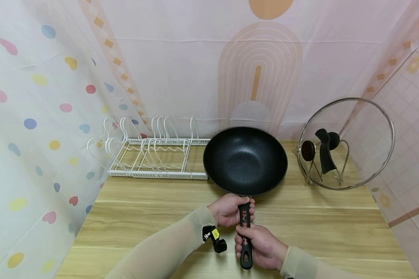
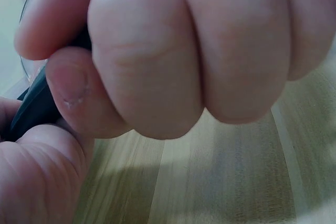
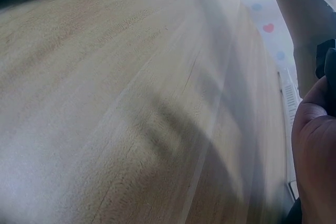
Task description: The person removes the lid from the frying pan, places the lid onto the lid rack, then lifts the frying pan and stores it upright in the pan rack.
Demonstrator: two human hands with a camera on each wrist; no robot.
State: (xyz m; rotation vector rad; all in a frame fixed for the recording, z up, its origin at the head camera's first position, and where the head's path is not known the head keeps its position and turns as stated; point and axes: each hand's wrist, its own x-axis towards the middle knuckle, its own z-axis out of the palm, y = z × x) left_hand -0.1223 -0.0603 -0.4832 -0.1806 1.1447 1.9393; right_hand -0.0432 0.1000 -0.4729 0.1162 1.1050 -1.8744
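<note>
A black wok [image 1: 245,162] with its inside facing up is at the middle of the table, its handle [image 1: 244,219] pointing toward me. My left hand [image 1: 227,210] grips the handle close to the pan, thumb along the top. Lower down, my right hand [image 1: 263,246] holds the same handle near its looped end. In the left wrist view the curled fingers [image 2: 184,56] of my left hand fill the top, with part of the handle [image 2: 37,108] beside them. The right wrist view shows part of my right hand [image 3: 317,145] at its edge.
Left of the wok stands a white wire rack [image 1: 160,175] with upright loops. At the right, a glass lid [image 1: 392,135] with a steel rim leans upright in a wire stand [image 1: 345,161]. Patterned curtains hang behind and beside the wooden table [image 1: 321,221].
</note>
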